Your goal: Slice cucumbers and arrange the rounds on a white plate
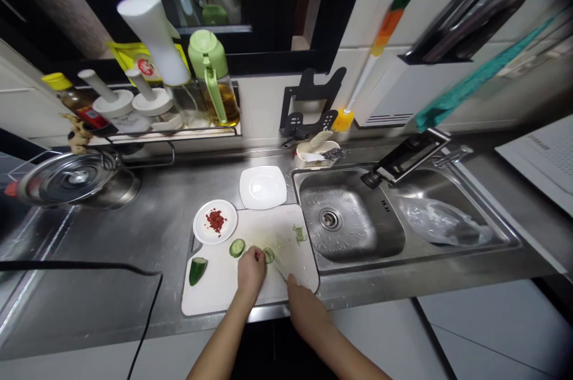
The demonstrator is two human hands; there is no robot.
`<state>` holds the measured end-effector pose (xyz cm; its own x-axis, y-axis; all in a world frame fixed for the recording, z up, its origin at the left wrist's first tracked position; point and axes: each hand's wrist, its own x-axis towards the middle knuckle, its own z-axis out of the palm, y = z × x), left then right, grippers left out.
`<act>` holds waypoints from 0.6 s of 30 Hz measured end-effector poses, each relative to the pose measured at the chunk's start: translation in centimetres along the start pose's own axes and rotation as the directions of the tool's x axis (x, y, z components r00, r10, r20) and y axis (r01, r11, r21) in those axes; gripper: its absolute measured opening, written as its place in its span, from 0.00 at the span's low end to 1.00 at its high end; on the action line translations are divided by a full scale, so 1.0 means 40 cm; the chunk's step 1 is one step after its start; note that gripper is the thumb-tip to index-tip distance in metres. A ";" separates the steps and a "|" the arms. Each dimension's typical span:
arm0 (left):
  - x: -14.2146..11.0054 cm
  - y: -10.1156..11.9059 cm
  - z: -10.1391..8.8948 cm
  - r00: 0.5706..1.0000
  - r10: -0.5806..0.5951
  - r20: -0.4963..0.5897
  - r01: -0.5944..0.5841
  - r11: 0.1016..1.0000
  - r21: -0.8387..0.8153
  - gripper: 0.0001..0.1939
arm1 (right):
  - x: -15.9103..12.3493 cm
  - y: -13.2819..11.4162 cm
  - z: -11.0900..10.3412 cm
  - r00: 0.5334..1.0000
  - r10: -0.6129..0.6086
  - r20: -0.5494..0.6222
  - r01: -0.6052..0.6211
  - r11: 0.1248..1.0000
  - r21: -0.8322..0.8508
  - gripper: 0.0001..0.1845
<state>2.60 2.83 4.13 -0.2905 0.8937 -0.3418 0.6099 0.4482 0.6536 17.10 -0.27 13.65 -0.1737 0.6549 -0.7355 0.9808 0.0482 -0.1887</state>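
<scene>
My left hand (251, 272) is over the white cutting board (219, 303), its fingers curled together at the edge of a thin cucumber slice (269, 255). My right hand (307, 306) is wrapped around the handle of a knife (281, 273). The blade points up and left, its tip close to that slice. A thicker cucumber round (237, 247) lies just left of my left fingers. Farther left is a cut chunk of cucumber (197, 272) with dark green skin. Thin green peelings (299, 234) are at the board's right side.
A small white plate (199, 229) with chopped red pieces (215, 221) overlaps the board's upper left corner. Behind the board sits a square white plate (262, 187). The sink (349, 219) adjoins on the right. A lidded pot (111, 189) and black cable (152, 296) are left.
</scene>
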 end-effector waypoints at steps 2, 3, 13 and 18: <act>0.001 0.001 0.001 1.000 -0.001 0.002 0.001 1.000 0.005 0.07 | 0.001 -0.002 0.000 1.000 0.009 0.026 -0.009 1.000 0.014 0.31; 0.002 0.001 0.002 1.000 -0.002 0.002 0.002 1.000 0.012 0.07 | 0.002 -0.003 0.001 0.999 0.016 0.042 -0.017 1.000 0.019 0.31; 0.000 0.004 -0.001 1.000 -0.007 -0.004 0.007 1.000 0.028 0.08 | 0.001 0.012 0.024 0.998 0.007 0.058 -0.009 1.000 0.027 0.34; -0.006 -0.001 0.002 1.000 0.014 -0.021 -0.014 1.000 0.001 0.09 | -0.016 0.045 0.044 1.000 -0.018 0.020 0.018 1.000 0.004 0.35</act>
<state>2.70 2.62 4.15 -0.2968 0.9003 -0.3183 0.6149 0.4352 0.6577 18.81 -1.91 12.64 -0.1930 0.6390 -0.7446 0.9772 0.0571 -0.2043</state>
